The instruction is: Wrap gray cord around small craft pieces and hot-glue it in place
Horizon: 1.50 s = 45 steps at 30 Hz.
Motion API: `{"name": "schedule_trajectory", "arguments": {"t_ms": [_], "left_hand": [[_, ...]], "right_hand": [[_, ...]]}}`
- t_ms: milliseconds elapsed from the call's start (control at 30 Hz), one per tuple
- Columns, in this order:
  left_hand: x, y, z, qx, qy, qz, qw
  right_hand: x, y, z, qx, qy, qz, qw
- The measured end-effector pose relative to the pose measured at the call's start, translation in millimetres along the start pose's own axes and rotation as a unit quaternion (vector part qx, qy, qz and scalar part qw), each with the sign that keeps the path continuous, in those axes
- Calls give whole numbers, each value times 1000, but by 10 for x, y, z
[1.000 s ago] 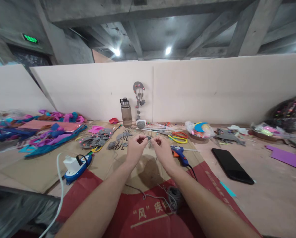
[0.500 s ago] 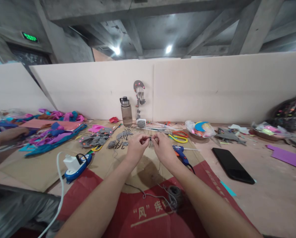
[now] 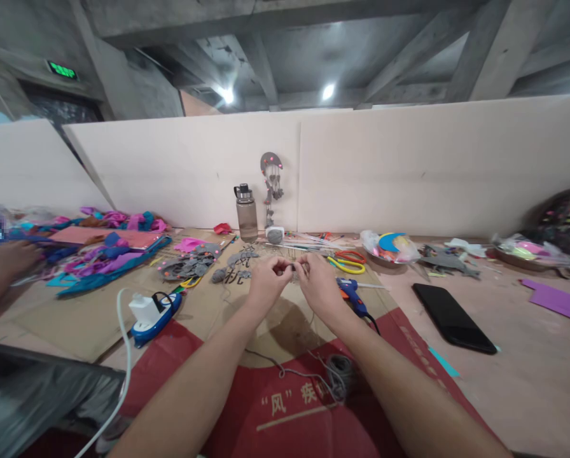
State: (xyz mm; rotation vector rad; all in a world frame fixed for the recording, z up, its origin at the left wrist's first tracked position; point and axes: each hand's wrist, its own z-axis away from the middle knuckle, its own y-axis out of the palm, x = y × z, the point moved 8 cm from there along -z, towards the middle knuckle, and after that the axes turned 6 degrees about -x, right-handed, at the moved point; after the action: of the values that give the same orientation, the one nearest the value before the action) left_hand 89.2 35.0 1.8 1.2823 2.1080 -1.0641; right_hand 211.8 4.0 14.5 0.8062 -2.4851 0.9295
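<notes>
The person's left hand (image 3: 271,280) and right hand (image 3: 317,283) are bare, with slender fingers (image 3: 274,262) and slim wrists (image 3: 255,308). The left forearm (image 3: 203,378) and right forearm (image 3: 394,378), bare too, are smooth in outline, broad at the picture's lower edge and tapering evenly forward. Fingernail detail is too small to tell.

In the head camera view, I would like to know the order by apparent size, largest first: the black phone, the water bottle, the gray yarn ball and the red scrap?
1. Black phone
2. Water bottle and gray yarn ball: too alike to rank; the ball lies nearer the camera.
3. Red scrap
</notes>
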Motion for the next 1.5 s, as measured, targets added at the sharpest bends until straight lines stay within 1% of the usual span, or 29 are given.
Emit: {"name": "schedule_trajectory", "arguments": {"t_ms": [67,167,333,500,567,667,767,1000,1067,1133,1200,1267,1400,1433,1500], "left_hand": [[3,-8,-1,0,-9,1,1000],[27,-24,-1,-2,-24,21,999],[123,-26,1,-2,-84,107,991],[228,20,6,-11,-132,184,974],[257,47,9,-12,-137,209,968],[291,80,18,-11,-141,233,962],[302,100,29,-9,-144,252,957],[269,127,48,-3,-154,295,943],[261,137,50,-3,-160,317,935],[257,155,54,1,-170,341,925],[259,179,60,9,-184,359,915],[264,216,67,26,-200,381,902],[283,342,101,92,-247,446,855],[293,374,114,112,-261,452,846],[317,410,137,141,-285,447,836]], "right_hand": [[19,-1,11,-3,-4,-12,1000],[8,7,32,-1,14,-34,999],[-37,38,75,8,63,-75,995],[-135,119,116,19,151,-164,975],[-189,161,136,23,191,-197,961],[-245,205,158,27,228,-226,947],[-282,214,166,17,242,-238,940],[-376,286,170,9,247,-266,932],[-393,315,175,11,259,-291,921],[-399,341,190,15,286,-330,899],[-381,366,203,26,312,-370,875],[-349,379,207,42,325,-399,856],[-363,362,204,48,351,-419,836],[-381,354,205,49,359,-417,833],[-417,339,203,56,370,-412,831]]}}
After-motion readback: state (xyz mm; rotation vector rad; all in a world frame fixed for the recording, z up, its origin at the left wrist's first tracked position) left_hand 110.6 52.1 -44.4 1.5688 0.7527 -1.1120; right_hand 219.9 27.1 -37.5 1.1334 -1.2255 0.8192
